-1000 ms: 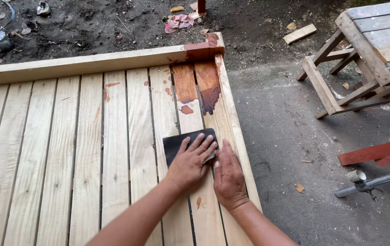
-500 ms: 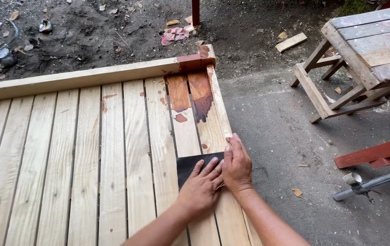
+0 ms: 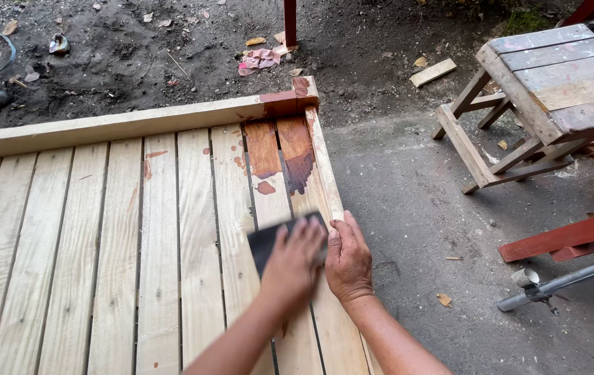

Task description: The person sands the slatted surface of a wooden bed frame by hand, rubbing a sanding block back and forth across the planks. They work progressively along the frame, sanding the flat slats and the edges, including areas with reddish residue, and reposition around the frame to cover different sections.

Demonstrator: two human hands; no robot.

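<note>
I'm sanding the slats [image 3: 193, 229]: both hands, left hand [image 3: 295, 258] and right hand [image 3: 348, 258], press flat on the dark sandpaper [image 3: 269, 239]; next stroke likely needs pressure toward twelve o'clock.

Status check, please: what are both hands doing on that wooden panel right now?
Left hand and right hand both flat on a dark sheet. Sheet lies on pale slats, below the reddish stain patch. Nothing blocking.
</note>
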